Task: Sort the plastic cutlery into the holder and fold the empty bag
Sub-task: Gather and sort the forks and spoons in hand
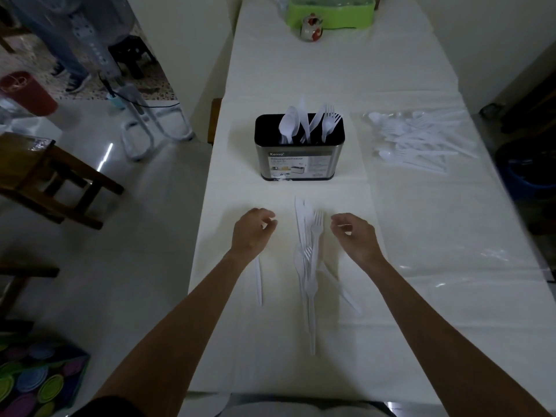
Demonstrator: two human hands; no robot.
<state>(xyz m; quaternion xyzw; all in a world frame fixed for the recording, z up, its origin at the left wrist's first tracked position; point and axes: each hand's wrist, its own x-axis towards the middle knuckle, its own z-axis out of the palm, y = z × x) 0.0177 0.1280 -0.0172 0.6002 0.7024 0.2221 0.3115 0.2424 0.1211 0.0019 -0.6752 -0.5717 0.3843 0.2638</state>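
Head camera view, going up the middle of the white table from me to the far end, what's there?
Loose pile of white plastic forks and knives → black-and-steel cutlery holder holding white plastic cutlery → small white-and-red ceramic pot → lime-green plastic tray.

White-clothed table [421,296] centre. Green tray [331,13] and small teapot [312,27] at 12 o'clock, red cup [27,91] at 10, wooden stool [51,182] at 9, patterned box [36,380] at 7.

Home dining room; clothed table [301,70]
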